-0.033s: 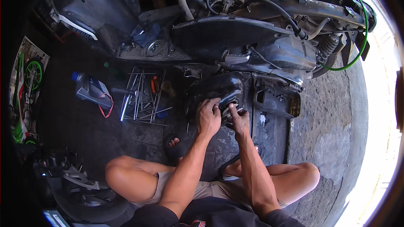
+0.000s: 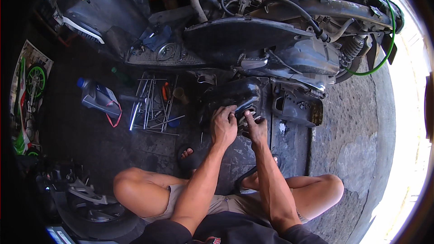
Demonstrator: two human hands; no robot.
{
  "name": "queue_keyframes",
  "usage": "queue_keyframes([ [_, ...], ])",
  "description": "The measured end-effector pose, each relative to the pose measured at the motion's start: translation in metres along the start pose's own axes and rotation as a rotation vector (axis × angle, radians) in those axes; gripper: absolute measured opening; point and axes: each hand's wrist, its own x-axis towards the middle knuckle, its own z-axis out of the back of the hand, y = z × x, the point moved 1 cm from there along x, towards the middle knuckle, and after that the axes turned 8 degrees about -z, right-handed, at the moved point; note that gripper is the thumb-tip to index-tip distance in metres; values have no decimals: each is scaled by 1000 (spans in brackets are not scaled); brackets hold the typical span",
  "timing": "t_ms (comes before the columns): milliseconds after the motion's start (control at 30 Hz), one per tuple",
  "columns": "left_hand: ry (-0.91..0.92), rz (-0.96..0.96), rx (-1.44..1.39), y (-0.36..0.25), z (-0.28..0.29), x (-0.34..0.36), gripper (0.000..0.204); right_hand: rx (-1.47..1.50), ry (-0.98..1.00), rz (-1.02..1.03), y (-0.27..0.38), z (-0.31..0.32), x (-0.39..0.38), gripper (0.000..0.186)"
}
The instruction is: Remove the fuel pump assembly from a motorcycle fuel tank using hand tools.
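A glossy black, rounded tank-like part (image 2: pixel 246 91) lies on the floor in front of me, beside the motor scooter (image 2: pixel 253 40). My left hand (image 2: pixel 224 125) is on its near side, fingers curled against the rim. Close by on the right, my right hand (image 2: pixel 256 130) is closed with the thumb up, at a small metal fitting (image 2: pixel 247 116) in the part's opening. What its fingers pinch is mostly hidden. Both hands work close together without visibly crossing.
Left of the part lie several metal wrenches (image 2: pixel 151 104), orange-handled pliers (image 2: pixel 166 91) and a grey bottle with a blue cap (image 2: pixel 100 97). A dark tray (image 2: pixel 298 108) with small hardware stands right. A wheel (image 2: pixel 97 212) is at lower left; a green hose (image 2: pixel 392 31) loops at upper right.
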Motion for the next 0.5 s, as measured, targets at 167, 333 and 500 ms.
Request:
queue_keyframes([
  [167, 1, -19, 22, 2, 2, 1, 27, -21, -66, 12, 4, -8, 1, 59],
  [333, 11, -11, 20, 1, 3, 1, 27, 63, 5, -3, -1, -3, -5, 44],
  [500, 10, -18, 30, 2, 1, 1, 27, 410, 214, -155, -9, 11, -15, 38],
])
